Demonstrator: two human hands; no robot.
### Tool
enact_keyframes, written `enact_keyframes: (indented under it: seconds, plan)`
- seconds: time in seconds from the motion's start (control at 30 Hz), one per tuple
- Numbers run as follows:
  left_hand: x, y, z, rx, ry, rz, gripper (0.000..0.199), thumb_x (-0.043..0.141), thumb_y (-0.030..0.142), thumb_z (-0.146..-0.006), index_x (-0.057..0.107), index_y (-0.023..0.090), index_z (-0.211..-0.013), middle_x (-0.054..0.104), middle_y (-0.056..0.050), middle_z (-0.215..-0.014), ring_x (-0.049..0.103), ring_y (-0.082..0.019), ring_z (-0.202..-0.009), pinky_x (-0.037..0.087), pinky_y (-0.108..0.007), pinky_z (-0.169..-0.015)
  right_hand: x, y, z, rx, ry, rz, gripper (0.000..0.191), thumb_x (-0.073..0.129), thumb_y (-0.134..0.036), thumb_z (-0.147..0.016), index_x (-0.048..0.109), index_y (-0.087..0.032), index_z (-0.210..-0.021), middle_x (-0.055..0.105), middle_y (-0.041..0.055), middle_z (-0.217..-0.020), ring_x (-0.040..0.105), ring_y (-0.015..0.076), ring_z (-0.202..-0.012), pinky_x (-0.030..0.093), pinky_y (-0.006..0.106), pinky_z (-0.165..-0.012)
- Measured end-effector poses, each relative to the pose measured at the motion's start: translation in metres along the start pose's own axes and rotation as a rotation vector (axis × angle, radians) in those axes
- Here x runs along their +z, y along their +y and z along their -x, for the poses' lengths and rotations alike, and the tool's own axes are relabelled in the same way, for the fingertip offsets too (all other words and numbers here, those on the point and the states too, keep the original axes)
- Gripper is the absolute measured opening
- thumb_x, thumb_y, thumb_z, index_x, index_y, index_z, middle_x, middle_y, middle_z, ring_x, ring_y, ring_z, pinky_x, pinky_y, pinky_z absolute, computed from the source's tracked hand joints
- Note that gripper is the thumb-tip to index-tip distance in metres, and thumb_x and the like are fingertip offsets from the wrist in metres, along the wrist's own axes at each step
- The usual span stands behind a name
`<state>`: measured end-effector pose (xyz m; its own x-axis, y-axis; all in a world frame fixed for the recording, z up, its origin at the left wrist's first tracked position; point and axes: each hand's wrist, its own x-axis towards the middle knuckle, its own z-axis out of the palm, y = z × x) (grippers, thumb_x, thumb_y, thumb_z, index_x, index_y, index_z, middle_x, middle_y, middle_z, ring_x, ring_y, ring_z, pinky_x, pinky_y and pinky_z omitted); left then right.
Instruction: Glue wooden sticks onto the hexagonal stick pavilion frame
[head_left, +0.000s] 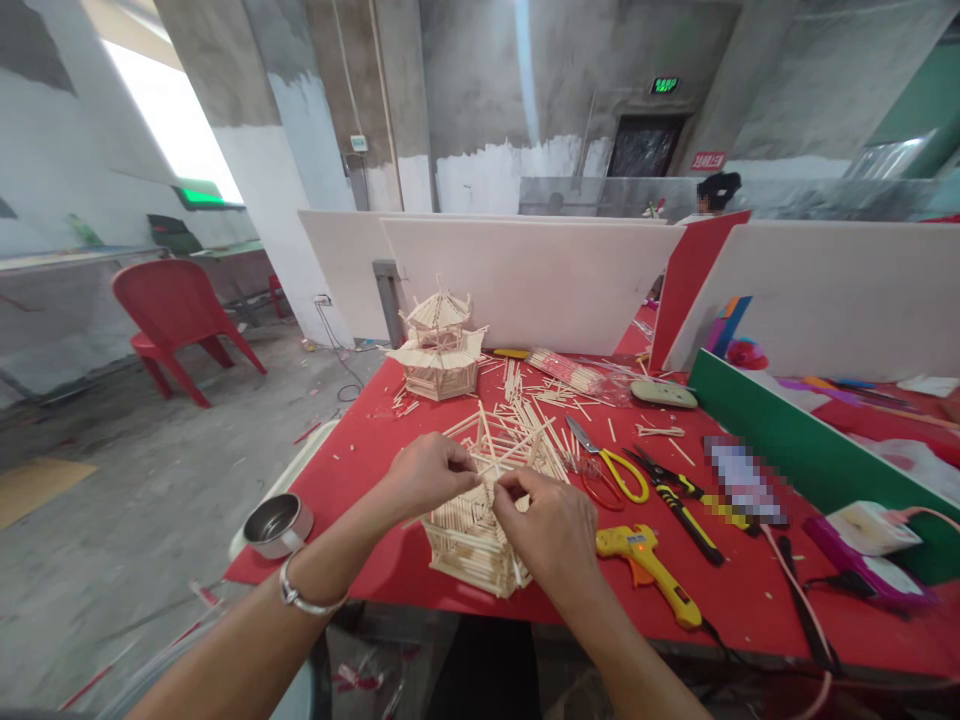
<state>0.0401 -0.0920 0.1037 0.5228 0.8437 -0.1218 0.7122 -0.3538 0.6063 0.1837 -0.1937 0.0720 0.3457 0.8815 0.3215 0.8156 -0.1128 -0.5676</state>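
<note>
A half-open model built of thin wooden sticks [480, 560] stands at the table's front edge, its upper part a frame of slanting sticks. My left hand [431, 480] is over its left side, thumb and fingers pinched together. My right hand [551, 520] is pinched close by on the right, fingertips at the top of the model. Whatever is between the fingertips is too small to make out among the sticks. Behind it rises a similar tiered pagoda [441, 345] of pale sticks, with a pointed roof.
Loose sticks [525, 395] lie behind the model. To the right are yellow-handled scissors [611, 465], pliers [682, 515] and a yellow glue gun [649, 570] with a cord. A metal cup [277, 525] stands at left. A green divider [810, 450] borders the right side.
</note>
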Motion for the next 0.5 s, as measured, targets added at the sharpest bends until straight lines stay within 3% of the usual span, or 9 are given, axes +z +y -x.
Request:
enact_keyframes:
  seconds: [0.5]
  plan:
    - [0.0002, -0.0005, -0.0004, -0.01, 0.005, -0.004, 0.019, 0.064, 0.035, -0.07, 0.071, 0.019, -0.064, 0.061, 0.001, -0.058, 0.051, -0.014, -0.059, 0.031, -0.024, -0.053, -0.0003, 0.0006, 0.0005, 0.0, -0.004, -0.017, 0.012, 0.061, -0.028, -0.082, 0.072, -0.029, -0.077, 0.074, -0.0046, -0.075, 0.065, 0.0168, -0.071, 0.028, 0.027, -0.061]
